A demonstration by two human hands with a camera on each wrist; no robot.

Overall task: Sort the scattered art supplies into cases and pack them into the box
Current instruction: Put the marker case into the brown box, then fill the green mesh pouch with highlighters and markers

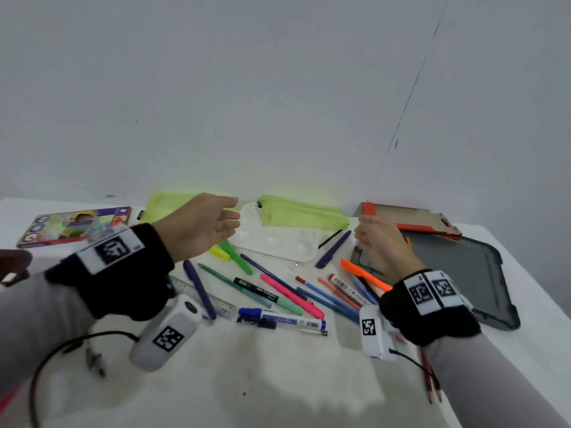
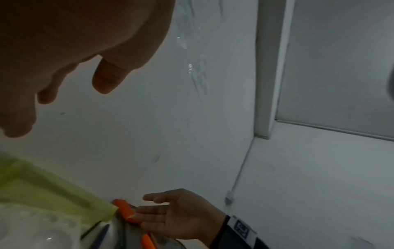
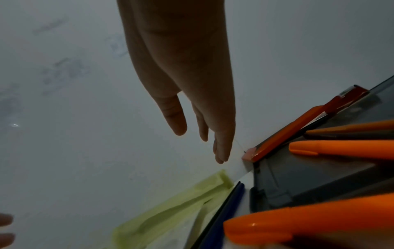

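Note:
Several pens, markers and pencils (image 1: 278, 291) lie scattered across the middle of the white table (image 1: 278, 381). Two lime-green pouches sit by the wall, one at back left (image 1: 163, 203) and one at back centre (image 1: 304, 216). My left hand (image 1: 213, 223) hovers above the table with relaxed fingers and holds nothing. My right hand (image 1: 375, 239) hovers apart from it, fingers straight, also holding nothing; the left wrist view shows its bare palm (image 2: 170, 217). A grey box tray (image 1: 457, 273) lies at the right.
A white paint palette (image 1: 278, 242) sits between the pouches. A colourful pencil box (image 1: 74, 227) lies at back left, a brown and orange cardboard lid (image 1: 411, 219) at back right. A clear ruler (image 1: 210, 301), a compass (image 1: 95, 362) and red pencils (image 1: 431, 381) lie near the front.

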